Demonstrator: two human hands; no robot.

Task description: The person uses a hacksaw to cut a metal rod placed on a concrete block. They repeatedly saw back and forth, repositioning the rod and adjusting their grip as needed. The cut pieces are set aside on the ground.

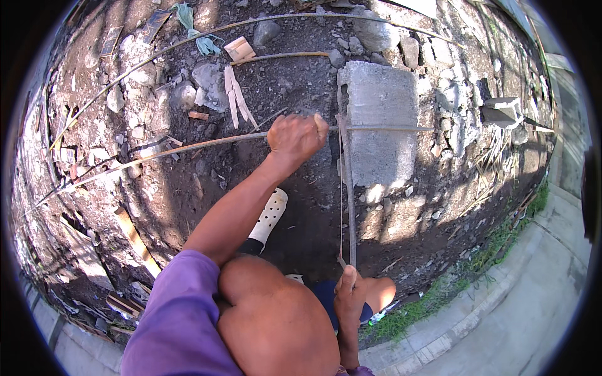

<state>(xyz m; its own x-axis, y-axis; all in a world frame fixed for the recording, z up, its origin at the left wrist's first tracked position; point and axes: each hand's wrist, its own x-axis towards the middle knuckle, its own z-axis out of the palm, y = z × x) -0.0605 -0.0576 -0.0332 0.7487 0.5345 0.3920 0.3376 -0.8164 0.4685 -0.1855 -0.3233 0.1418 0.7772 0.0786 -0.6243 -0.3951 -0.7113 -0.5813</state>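
A long, thin rusty metal rod point(207, 145) runs from the far left across a flat grey concrete block point(382, 156). My left hand point(296, 139) is closed in a fist around the rod, just left of the block. In my right hand point(350, 297), low in the view, is the handle end of a hacksaw point(351, 213). Its grey frame and thin blade point away from me. The hacksaw's far end meets the rod at the block's left edge, a little right of my left fist. Whether the blade bites into the metal is too small to tell.
Another long rod point(251, 21) curves across the far ground, and a short rod point(282, 55) lies nearer. Stones point(376, 32), wood strips point(136, 241) and a teal cloth point(205, 44) are scattered about. Grass point(426, 313) borders a concrete pavement point(489, 326) at the right. My white clog point(271, 216) is below the rod.
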